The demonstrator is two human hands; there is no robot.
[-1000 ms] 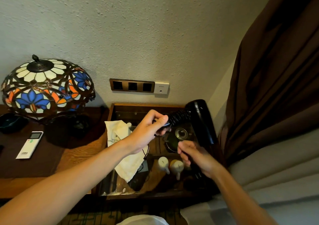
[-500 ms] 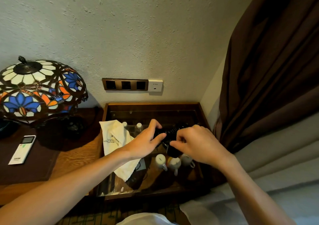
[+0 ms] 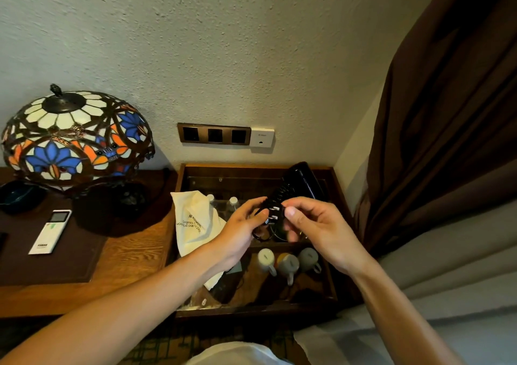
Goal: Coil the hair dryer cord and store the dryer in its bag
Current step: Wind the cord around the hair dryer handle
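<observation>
Our left hand [image 3: 242,226] and right hand [image 3: 316,229] meet above the open wooden compartment [image 3: 334,185], each with fingers curled round the plug [image 3: 273,214], whose metal prongs glint between our fingertips. From the plug the coiled cord [image 3: 278,194] runs up and back to the black hair dryer [image 3: 303,181], which now rests inside the compartment against its far right corner. A second ago our right hand gripped the dryer's handle and held it up in the air; since then we have set it down and brought that hand over to the cord's end. We judge the coil is gathered and we are now securing the plug end. The white bag [image 3: 193,219] lies draped over the compartment's left edge, just beside our left wrist, not yet opened; bagging the dryer remains to be done.
</observation>
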